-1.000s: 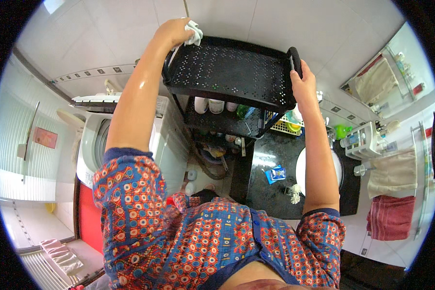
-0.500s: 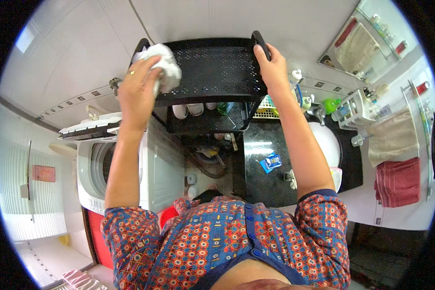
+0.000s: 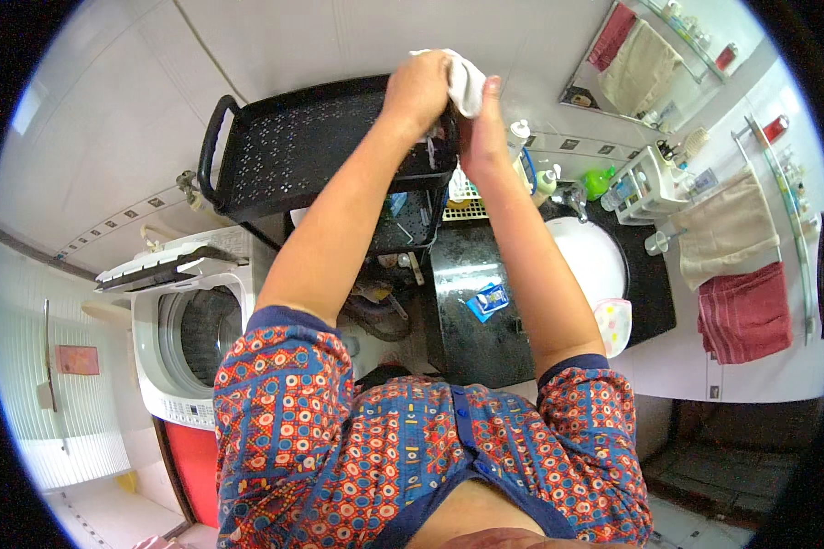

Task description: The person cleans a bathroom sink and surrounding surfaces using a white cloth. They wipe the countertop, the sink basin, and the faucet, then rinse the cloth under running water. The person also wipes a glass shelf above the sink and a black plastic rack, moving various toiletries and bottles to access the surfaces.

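Observation:
A black tiered rack (image 3: 302,137) with a perforated top tray stands in front of me. My left hand (image 3: 418,91) has crossed over to the tray's right end, its fingers closed on a white cloth (image 3: 467,87). The cloth lies against the rack's right handle, which is mostly hidden. Just beside it, at the same end, is my right hand (image 3: 485,142), one digit pointing up along the cloth. Its other fingers are out of sight, so its grip is unclear. The rack's left handle (image 3: 212,151) is bare. Part of the lower tier (image 3: 394,236) shows under my left forearm.
An open top-loading washing machine (image 3: 192,339) stands left. To the right, a black counter (image 3: 467,348) bears blue packets (image 3: 488,300), a white basin (image 3: 581,261), bottles and a white caddy (image 3: 650,188). Towels (image 3: 746,311) hang on a rail at the far right.
My left hand has carried the cloth from the rack's left end across to its right end. The right hand has shifted off its clear grip on the handle. The view has turned slightly.

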Available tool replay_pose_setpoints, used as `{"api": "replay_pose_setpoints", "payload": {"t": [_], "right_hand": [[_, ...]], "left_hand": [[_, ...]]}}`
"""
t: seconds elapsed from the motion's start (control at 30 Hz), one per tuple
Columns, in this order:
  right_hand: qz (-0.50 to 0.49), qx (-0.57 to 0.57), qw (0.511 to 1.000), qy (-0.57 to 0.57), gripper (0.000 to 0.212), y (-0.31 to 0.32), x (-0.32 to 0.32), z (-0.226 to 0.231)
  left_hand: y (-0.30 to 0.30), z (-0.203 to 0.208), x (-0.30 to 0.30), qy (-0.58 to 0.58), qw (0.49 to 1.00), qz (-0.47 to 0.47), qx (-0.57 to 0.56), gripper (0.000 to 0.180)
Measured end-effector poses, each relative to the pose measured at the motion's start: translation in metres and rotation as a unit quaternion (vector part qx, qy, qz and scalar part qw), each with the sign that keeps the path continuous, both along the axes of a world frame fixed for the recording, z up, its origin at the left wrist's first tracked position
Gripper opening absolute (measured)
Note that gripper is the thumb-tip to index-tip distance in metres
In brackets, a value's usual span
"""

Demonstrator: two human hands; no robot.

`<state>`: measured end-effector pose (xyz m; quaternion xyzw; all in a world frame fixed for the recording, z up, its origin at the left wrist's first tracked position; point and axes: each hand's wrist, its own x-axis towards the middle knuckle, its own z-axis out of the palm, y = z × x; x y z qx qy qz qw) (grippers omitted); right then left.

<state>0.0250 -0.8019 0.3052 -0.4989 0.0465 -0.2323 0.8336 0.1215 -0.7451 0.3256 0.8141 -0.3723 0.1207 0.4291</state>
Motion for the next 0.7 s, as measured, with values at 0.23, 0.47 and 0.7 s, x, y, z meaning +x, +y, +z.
{"api": "replay_pose_setpoints", "payload": {"t": [0.23, 0.47, 0.7], "right_hand": [[-0.135, -0.25, 0.958, 0.036, 0.038, -0.012, 0.039, -0.043], [-0.163, -0.21, 0.964, 0.025, 0.04, -0.007, 0.034, -0.037], [-0.139, -0.176, 0.974, 0.029, 0.035, -0.003, 0.029, -0.029]], "left_hand": [[-0.033, -0.012, 0.092, 0.064, 0.996, 0.038, 0.051, 0.041], [-0.017, -0.023, 0.096, 0.013, 0.989, 0.068, 0.131, 0.035], [0.115, -0.009, 0.074, 0.044, 0.995, 0.051, 0.068, 0.038]]}}
